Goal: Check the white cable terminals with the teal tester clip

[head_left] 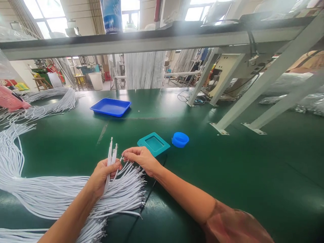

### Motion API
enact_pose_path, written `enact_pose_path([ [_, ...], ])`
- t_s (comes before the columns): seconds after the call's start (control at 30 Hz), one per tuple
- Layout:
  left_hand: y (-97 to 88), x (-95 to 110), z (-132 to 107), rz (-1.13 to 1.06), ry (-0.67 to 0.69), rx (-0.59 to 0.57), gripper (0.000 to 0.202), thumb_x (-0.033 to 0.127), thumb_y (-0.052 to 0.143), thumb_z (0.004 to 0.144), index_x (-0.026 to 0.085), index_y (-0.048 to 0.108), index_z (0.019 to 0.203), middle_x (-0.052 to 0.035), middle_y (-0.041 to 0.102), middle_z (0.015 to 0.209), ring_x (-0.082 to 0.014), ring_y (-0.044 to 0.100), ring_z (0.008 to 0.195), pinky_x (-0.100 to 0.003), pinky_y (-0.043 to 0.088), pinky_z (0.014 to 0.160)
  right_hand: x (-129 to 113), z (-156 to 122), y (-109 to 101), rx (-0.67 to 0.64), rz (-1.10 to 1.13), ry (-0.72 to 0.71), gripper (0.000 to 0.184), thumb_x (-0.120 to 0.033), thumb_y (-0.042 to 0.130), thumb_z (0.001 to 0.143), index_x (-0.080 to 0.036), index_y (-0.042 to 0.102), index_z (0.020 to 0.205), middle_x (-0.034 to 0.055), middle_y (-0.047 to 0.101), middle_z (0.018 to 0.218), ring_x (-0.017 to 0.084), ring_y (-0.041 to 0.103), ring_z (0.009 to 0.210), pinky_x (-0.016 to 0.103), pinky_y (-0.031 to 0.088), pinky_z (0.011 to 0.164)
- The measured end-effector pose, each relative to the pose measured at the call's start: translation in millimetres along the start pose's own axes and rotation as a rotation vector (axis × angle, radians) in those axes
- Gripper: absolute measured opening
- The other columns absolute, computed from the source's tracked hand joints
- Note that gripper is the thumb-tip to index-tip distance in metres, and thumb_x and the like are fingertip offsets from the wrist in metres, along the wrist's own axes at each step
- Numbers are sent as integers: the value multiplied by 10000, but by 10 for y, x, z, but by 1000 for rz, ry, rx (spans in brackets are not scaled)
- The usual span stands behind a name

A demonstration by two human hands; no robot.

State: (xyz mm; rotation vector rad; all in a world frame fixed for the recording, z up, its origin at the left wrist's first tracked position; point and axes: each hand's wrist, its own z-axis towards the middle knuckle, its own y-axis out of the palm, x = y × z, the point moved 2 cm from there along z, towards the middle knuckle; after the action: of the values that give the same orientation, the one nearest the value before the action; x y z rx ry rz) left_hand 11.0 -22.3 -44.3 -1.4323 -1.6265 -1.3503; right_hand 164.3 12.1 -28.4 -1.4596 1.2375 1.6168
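Head view: two bare hands work over one green table (227, 175). The left hand (102, 175) is closed around a small upright bunch of white cables (111, 157); their number cannot be told. The right hand (140, 157) pinches one cable end (122, 158) from the large cable pile (63, 195) beneath. Beyond lie one teal tray (153, 143), one blue cup (180, 139) and one blue tray (110, 107).

Two hands are at work: one left hand (102, 175), one right hand (140, 158). White cables (63, 195) lie on the green table (227, 168) in a bundle too dense to count. Trays: one blue tray (110, 107), one teal tray (153, 143). One blue cup (180, 139).
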Motion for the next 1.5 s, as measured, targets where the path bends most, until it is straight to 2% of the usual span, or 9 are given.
enact_pose_path([
  [0.2,3,-1,-11,67,41,-11,167,245,692,669,97,615,646,43,391,491,-30,247,444,-169,171,411,43,17,-16,32,-35,-29,135,-239,625,623,-120,670,667,-7,607,569,82,512,552,219,381,596],
  [0.37,-27,7,-1,55,78,33,163,249,678,687,100,617,665,34,417,515,-36,255,454,-166,191,419,90,29,-49,35,-159,-31,111,-190,594,611,-134,679,656,-9,609,573,86,503,549,208,360,554],
  [0.53,-23,18,-1,5,30,19,165,233,696,667,94,608,661,18,457,565,-27,244,453,-164,170,409,76,49,-30,-44,-84,-15,225,-317,564,698,-137,691,747,8,626,621,78,473,557,216,358,574],
  [0.63,-12,16,1,-2,11,0,173,232,698,666,91,600,643,33,419,527,-25,236,448,-160,163,408,47,45,-10,-59,-40,-23,296,-388,553,721,-125,686,741,17,621,620,75,451,548,220,348,568],
  [0.8,3,4,5,49,21,2,190,255,684,683,91,596,644,59,343,448,-29,235,432,-160,165,410,13,16,3,-25,-26,-27,264,-367,601,685,-113,674,671,13,606,584,74,444,544,219,341,565],
  [1.07,4,7,-3,78,55,6,159,229,695,669,93,615,661,3,503,566,-19,281,449,-149,208,410,18,12,-2,20,-10,-31,126,-241,616,616,-123,660,608,-10,587,547,83,490,548,221,365,581],
  [1.3,-12,-2,20,-67,-47,-33,131,187,701,663,86,620,684,14,473,567,-9,264,435,-134,199,388,37,-2,7,13,-61,7,94,-162,569,596,-122,652,576,-19,575,535,78,475,537,205,347,541],
  [1.5,-24,3,21,-88,-42,-8,132,180,705,656,96,606,683,11,501,588,-5,265,429,-132,194,382,49,42,-4,18,-46,18,140,-217,546,651,-132,645,601,-10,570,544,76,457,527,215,344,548],
])
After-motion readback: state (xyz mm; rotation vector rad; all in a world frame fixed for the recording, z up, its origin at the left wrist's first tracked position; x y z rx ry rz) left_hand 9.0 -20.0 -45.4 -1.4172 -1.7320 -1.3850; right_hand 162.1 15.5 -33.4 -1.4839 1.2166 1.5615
